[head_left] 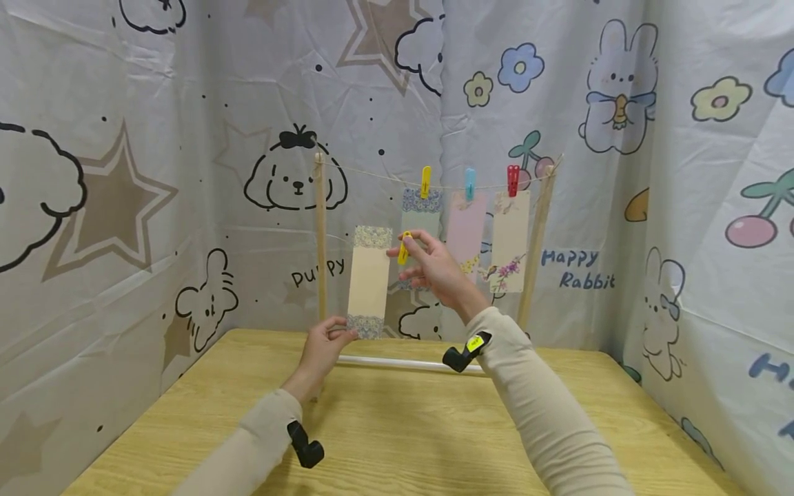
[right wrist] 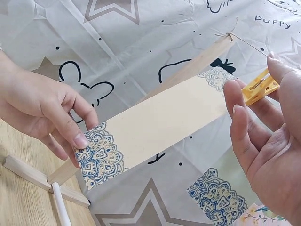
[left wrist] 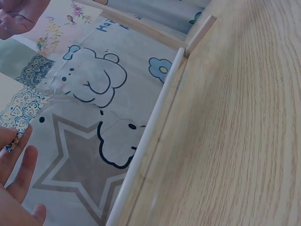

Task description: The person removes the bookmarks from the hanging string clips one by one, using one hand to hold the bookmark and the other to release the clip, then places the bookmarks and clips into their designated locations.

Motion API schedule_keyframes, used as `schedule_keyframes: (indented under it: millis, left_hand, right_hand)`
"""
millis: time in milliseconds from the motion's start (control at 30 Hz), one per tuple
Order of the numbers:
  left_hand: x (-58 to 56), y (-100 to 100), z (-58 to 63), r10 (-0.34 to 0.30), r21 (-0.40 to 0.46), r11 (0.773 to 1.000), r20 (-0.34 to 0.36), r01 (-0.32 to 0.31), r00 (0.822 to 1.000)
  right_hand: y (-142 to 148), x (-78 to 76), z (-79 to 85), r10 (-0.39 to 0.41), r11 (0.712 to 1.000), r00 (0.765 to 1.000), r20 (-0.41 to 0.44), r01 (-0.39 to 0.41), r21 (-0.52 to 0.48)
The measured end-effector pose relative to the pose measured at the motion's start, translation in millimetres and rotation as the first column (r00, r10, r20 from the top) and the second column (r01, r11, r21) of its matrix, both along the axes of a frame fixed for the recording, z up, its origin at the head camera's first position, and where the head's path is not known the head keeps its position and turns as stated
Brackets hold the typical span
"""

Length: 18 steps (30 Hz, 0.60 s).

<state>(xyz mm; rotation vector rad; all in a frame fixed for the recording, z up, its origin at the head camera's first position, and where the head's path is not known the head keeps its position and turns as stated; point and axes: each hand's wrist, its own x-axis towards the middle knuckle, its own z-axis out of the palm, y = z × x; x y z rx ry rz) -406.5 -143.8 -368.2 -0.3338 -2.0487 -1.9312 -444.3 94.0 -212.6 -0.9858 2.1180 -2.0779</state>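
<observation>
A cream paper card [head_left: 369, 279] with lace-patterned ends is held upright by my left hand [head_left: 320, 353]. Thumb and fingers pinch it at the lower left corner, over the blue pattern [right wrist: 101, 157]. My right hand [head_left: 445, 274] pinches a yellow clothespin [head_left: 404, 249] between thumb and fingers. That hand is beside the card's upper right edge; whether its fingers touch the card I cannot tell. The card's top is below the string [head_left: 372, 172]. Further right, a green card [head_left: 422, 215], a pink card [head_left: 465, 224] and a cream flowered card [head_left: 510, 238] hang from the string.
Yellow, blue and red clothespins clip the hanging cards. Wooden posts, left [head_left: 320, 241] and right [head_left: 537, 241], carry the string, and a white rod [head_left: 409, 363] runs low between them. The frame stands on a wooden table [head_left: 422, 434] before a patterned curtain [head_left: 248, 83].
</observation>
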Motion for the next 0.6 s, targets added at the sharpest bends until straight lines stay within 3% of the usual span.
schedule_keyframes:
  millis: [267, 600]
  left_hand:
    - [0.3, 1.2, -1.1, 0.010, 0.014, 1.000, -0.002, -0.010, 1.000]
    - [2.4, 3.4, -13.2, 0.018, 0.020, 1.000, 0.019, -0.018, 1.000]
  right_hand:
    - [2.5, -0.2, -3.9, 0.009, 1.000, 1.000, -0.001, -0.009, -0.017]
    - [6.9, 1.5, -16.6, 0.019, 1.000, 0.999, 0.027, -0.019, -0.011]
